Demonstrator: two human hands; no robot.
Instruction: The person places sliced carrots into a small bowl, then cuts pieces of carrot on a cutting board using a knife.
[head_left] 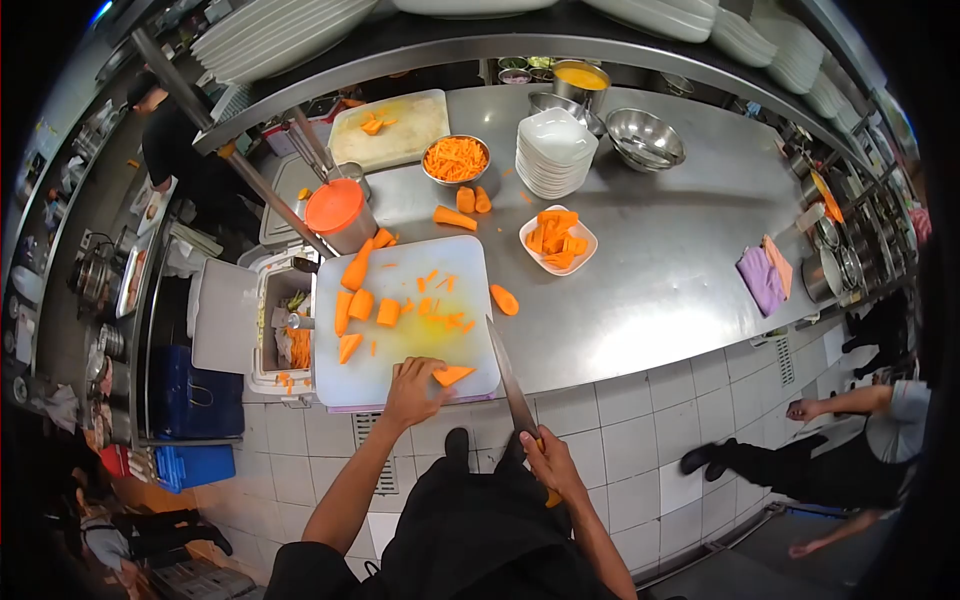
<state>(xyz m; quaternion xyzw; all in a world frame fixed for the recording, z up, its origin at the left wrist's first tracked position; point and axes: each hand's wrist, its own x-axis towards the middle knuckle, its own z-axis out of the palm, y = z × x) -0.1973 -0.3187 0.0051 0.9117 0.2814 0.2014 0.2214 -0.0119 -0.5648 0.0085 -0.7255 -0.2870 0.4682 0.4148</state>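
Observation:
My right hand (550, 462) grips a large kitchen knife (512, 385) by its yellow-edged handle. Its long blade points away from me along the right edge of the white cutting board (470, 270). At the board's near edge, my left hand (413, 390) has its fingers curled at the left end of a wedge-shaped carrot piece (455, 376); the fingertips are partly hidden. Thick carrot chunks (361, 304) lie on the left side of the board. Small carrot bits (432, 305) are scattered over a yellow stain in the middle.
A bin (270, 340) with peelings adjoins the board's left side. Beyond it stand a red-lidded container (337, 207), a bowl of carrot strips (456, 160), stacked white bowls (556, 155) and a white bowl of carrot slices (557, 241). A shelf (430, 47) crosses overhead. Another person (830, 435) is at right.

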